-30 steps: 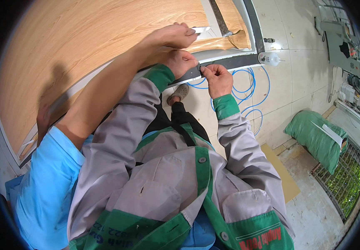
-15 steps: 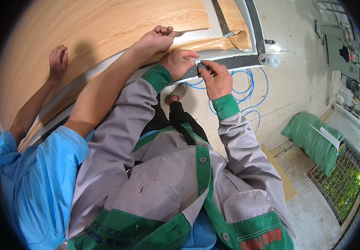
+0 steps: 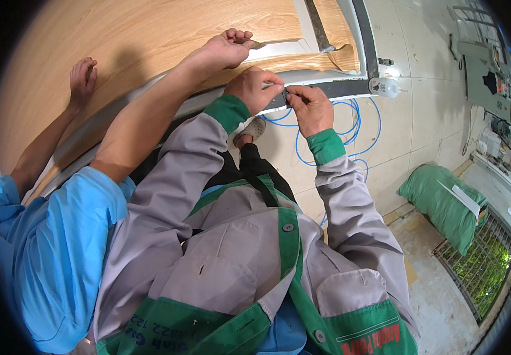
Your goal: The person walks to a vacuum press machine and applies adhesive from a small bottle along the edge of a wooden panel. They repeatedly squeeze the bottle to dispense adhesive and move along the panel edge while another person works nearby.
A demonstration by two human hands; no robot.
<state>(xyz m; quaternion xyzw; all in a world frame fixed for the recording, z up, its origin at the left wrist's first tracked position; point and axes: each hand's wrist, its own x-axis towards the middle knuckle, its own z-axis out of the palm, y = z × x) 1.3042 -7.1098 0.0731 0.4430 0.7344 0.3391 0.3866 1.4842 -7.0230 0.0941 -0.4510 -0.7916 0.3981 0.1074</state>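
My left hand and my right hand meet at the near edge of a wood-grain panel. Thumb and forefinger of each are pinched together, fingertips almost touching. A small dark grey piece shows at my right fingertips. Whether my left fingertips grip it too, or something else too small to see, I cannot make out. Just behind the hands runs the dark grey strip along the panel's white edge.
A co-worker's hand holds a thin blade-like tool over the panel; their other hand is further left. A metal bar lies on the panel. A white bottle stands at its corner. Blue hose coils on the floor beside a green sack.
My hands have drawn together until the fingertips nearly meet. The small dark piece, plainly seen in my right fingers before, is now mostly covered. The co-worker's near hand has shifted slightly.
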